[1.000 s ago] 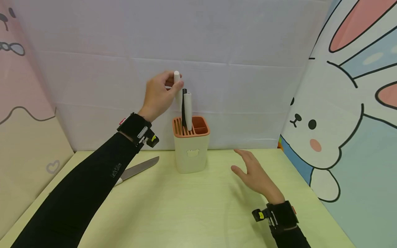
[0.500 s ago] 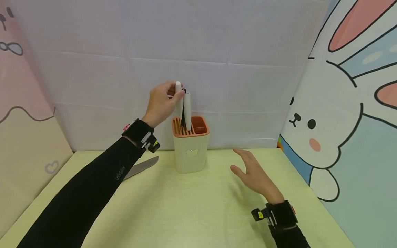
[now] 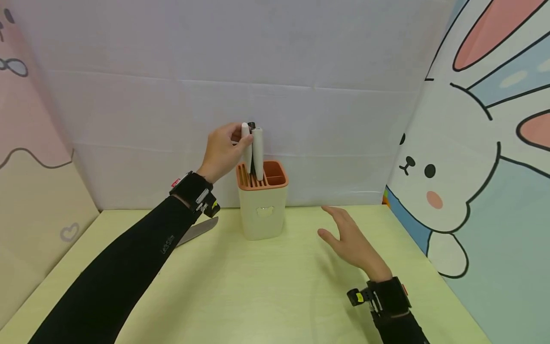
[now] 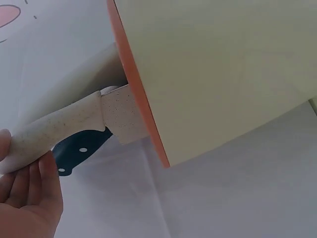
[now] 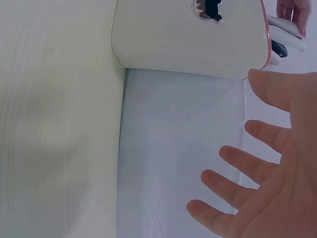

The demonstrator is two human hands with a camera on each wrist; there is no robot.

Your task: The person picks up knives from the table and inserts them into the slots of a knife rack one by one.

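My left hand (image 3: 224,150) pinches the end of a white-handled knife (image 4: 67,123) between thumb and fingers. In the left wrist view only a short piece of its blade shows above the holder's orange rim; the rest is hidden inside. The cream knife holder (image 3: 263,217) stands upright at the back of the table, with slots on its left and compartments on its right. Another white handle (image 3: 258,155) and a dark handle (image 4: 81,148) stick out of it beside the held knife. My right hand (image 3: 355,246) hovers right of the holder, fingers spread and holding nothing.
Another knife (image 3: 198,231) lies on the pale table (image 3: 240,296) at the left, its handle hidden beneath my left forearm. A white cloth backdrop (image 3: 326,143) rises right behind the holder. Cartoon-printed panels (image 3: 507,229) flank both sides.
My left hand has moved down with the white-handled knife, whose handle now sits lower, close over the slots. The forearm covers more of the knife on the table. My right hand stays in place.
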